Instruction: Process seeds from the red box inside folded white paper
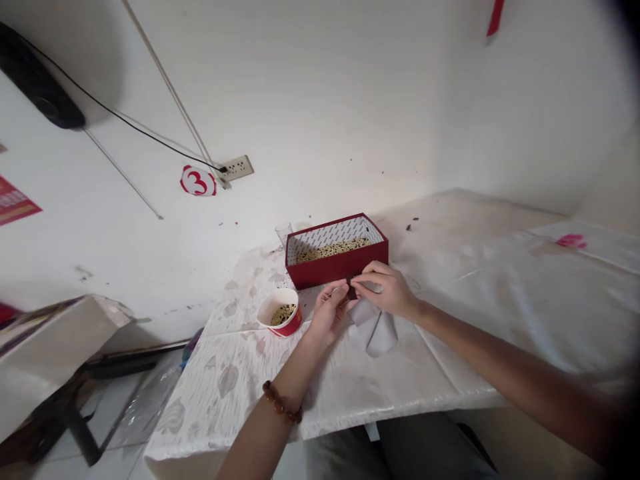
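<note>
My left hand (327, 312) is closed, its thumb and fingers on a small dark brown piece (352, 291) of a kind I cannot make out. My right hand (393, 291) pinches at the same piece from the other side. Just under the hands, a folded grey strip (383, 335), like cloth or paper, lies on the table. Right behind them stands a dark red box (345, 265) with a patterned white lining. Pale and dark grains (333, 251) cover its bottom. To the left of my left hand, a red and white paper bowl (289, 325) holds similar grains.
A patterned white cloth (227, 380) covers the table, which meets the wall at the back. A clear glass (283, 232) stands behind the box's left end. A pink mark (571, 241) shows at the far right. Another table (55, 347) is at the left.
</note>
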Demonstrator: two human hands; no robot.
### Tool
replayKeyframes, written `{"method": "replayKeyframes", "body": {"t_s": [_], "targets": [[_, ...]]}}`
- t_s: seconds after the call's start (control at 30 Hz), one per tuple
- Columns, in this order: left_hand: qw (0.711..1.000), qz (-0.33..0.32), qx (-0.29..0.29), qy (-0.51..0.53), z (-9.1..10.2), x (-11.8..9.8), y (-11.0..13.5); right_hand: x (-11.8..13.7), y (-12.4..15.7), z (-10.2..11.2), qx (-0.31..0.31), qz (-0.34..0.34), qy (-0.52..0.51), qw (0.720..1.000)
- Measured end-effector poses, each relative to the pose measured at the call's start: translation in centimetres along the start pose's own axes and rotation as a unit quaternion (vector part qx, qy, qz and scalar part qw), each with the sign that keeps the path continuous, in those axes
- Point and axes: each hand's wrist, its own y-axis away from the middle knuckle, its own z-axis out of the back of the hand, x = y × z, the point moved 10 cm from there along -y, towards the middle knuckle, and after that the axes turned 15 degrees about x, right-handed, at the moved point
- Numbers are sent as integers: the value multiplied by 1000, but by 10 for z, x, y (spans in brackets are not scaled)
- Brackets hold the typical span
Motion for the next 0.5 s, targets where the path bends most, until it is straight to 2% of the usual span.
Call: {"method": "replayKeyframes", "body": {"t_s": [0.07, 0.23, 0.4, 0.5], "targets": [[1000, 0, 5, -8, -1, 0, 0, -2, 1, 1, -3, -8, 3, 1000], [1000, -5, -9, -9, 2, 0, 0, 4, 0, -7, 45, 25, -17, 999], [1000, -5, -17, 4, 3, 0, 1, 1, 1, 0, 3, -5, -1, 1000], [1000, -6, -29, 3, 4, 0, 2, 5, -1, -7, 41, 21, -10, 999]]}}
